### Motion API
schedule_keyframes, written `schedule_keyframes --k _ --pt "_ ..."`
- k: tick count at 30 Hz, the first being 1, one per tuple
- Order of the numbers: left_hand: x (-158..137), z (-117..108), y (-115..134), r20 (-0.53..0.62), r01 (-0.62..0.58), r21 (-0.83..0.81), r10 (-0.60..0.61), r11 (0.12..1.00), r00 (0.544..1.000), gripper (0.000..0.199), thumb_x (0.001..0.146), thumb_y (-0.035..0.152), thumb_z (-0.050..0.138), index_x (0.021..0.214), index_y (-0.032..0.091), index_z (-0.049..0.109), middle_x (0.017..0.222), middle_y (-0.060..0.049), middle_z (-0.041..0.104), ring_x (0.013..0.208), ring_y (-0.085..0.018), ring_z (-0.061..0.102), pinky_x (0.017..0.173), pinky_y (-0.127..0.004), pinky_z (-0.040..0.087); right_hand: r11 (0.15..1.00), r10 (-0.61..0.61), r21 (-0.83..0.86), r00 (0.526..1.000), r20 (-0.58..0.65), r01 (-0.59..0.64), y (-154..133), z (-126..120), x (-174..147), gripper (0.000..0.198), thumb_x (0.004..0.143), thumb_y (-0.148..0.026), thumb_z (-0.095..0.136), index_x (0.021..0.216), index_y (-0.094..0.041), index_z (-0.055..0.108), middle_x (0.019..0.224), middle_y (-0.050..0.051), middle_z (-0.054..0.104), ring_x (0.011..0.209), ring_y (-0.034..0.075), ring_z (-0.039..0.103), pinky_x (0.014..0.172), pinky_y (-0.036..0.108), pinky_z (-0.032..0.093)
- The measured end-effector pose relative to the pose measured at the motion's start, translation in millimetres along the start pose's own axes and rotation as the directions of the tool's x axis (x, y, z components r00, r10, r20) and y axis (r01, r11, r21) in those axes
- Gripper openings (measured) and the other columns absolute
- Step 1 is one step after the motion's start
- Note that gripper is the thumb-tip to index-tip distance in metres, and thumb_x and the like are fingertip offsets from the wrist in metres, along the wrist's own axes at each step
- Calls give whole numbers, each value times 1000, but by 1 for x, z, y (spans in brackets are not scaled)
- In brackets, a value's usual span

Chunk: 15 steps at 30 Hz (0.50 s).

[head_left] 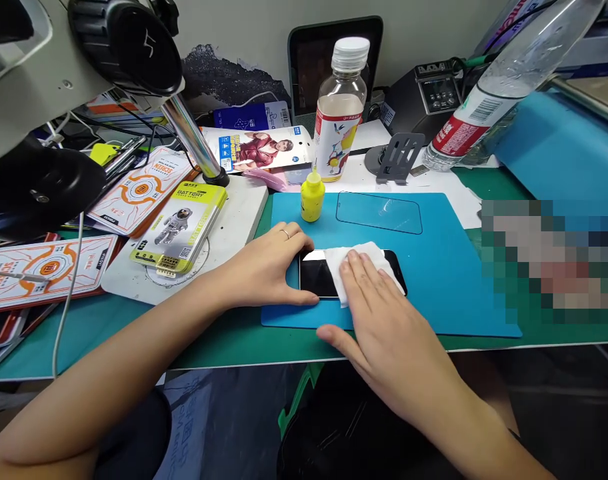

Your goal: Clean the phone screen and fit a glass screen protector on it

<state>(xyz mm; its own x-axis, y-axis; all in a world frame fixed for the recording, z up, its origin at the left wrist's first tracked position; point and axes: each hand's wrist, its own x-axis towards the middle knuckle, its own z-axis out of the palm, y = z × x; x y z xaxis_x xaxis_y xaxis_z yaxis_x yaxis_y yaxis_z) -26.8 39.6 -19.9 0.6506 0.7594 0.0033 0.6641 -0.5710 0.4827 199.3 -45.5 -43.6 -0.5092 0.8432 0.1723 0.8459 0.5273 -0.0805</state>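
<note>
A black smartphone (317, 277) lies flat, screen up, on a blue mat (479, 303). My left hand (271, 267) grips its left end, thumb along the near edge and fingers at the far edge. Over the right part of the screen lies a white wipe (334, 267). My right hand (384, 320) presses on this wipe with outstretched, flat fingers, its thumb held apart. Just beyond the phone, a clear screen protector (379, 213) with a black border rests on the mat. A small yellow dropper bottle (313, 197) stands beside it.
At left are a microscope stand (194, 140), a boxed battery (179, 223) and orange-white packages (49, 267). Behind the mat stand a drink bottle (340, 110), a black phone stand (397, 157) and a tilted water bottle (479, 113). A blurred patch (549, 260) covers the right side.
</note>
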Motion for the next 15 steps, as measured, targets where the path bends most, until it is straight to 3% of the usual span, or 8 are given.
schedule_keyframes --k 3,8,11,15 --pt "-1 -1 1 -1 11 -2 -11 1000 1000 59 78 57 81 116 19 56 116 -10 59 111 -31 58 94 -46 53 999 47 19 999 10 -47 -1 1 13 100 100 -74 31 156 9 38 164 32 35 154 41 35 124 55 36" --pt "-4 -5 4 28 63 -129 -60 990 998 98 72 57 83 149 20 36 139 -15 51 122 -34 57 104 -49 52 998 -37 54 997 60 34 -18 2 34 110 94 -81 35 156 10 36 165 33 30 156 41 31 126 54 32" --pt "-4 -6 4 43 92 -203 -85 975 995 78 81 38 64 151 20 35 141 -14 51 123 -32 55 106 -50 50 993 -107 67 991 75 102 -16 -1 24 108 93 -80 39 157 7 37 166 30 30 156 40 32 126 54 33" --pt "0 -5 2 -148 118 -292 -167 949 975 52 82 23 41 132 18 52 120 -10 60 106 -27 57 99 -47 50 986 -162 61 984 70 158 4 -6 1 99 97 -75 40 158 4 38 166 28 32 155 38 35 122 55 40"
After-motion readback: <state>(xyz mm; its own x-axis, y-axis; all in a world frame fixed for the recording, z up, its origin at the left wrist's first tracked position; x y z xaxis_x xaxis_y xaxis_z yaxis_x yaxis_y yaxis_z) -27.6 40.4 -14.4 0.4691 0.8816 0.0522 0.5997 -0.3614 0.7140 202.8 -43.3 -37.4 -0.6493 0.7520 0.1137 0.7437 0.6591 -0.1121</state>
